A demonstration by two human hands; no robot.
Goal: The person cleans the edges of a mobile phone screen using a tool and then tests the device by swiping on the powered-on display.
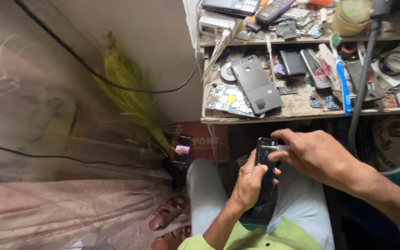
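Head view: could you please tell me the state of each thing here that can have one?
Black phone: upright, gripped by the left hand.
Right hand: presses a small metal tool to the phone's top edge.
Grey back cover: detached, lying on the workbench.
Circuit board: bare, exposed.
Small phone by the knee: screen lit.
Blue toothbrush: lying flat.

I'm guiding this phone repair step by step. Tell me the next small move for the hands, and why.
Probably keep the left hand gripping the black phone upright over the lap and work the small metal tool, pinched in the right hand, gently along the phone's upper edge. The tool tip already sits there, and the phone is held only by that one hand, so a light push seems safest.
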